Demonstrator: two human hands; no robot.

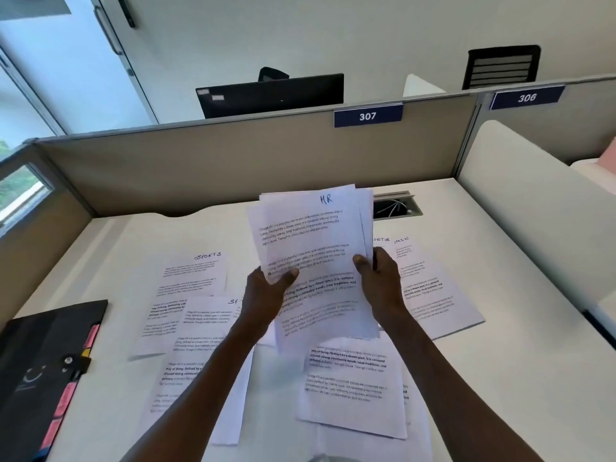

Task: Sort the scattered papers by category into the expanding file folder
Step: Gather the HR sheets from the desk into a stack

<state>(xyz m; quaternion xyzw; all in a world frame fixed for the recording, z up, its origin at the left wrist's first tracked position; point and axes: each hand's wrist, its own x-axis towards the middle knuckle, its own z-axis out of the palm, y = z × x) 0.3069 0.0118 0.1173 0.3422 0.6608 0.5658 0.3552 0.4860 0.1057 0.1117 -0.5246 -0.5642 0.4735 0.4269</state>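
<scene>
Tabletop (466, 228), white and set in a cubicle, is strewn with printed sheets. Grey partition panels (200, 168) wall it in at the back and left, with blue number plates reading 307 (368, 115) and 306 (527, 97) clipped along the top edge. Beyond the partition stand a dark monitor (270, 95) and a black chair back (501, 66); a window (23, 191) shows at far left. A cable slot (396, 205) opens in the tabletop near the back.

The black expanding file folder (43, 371) lies at the left edge, coloured tabs along its side. Loose papers headed "SPORTS" (193, 278) lie left of centre, others at right (430, 288) and near the front (353, 388).

Both hands are raised above the tabletop, closed on a stack of papers (310, 248) whose top sheet is marked "HR". The left hand (266, 295) pinches its lower left edge, thumb on top; the right hand (383, 281) grips the right edge likewise.
</scene>
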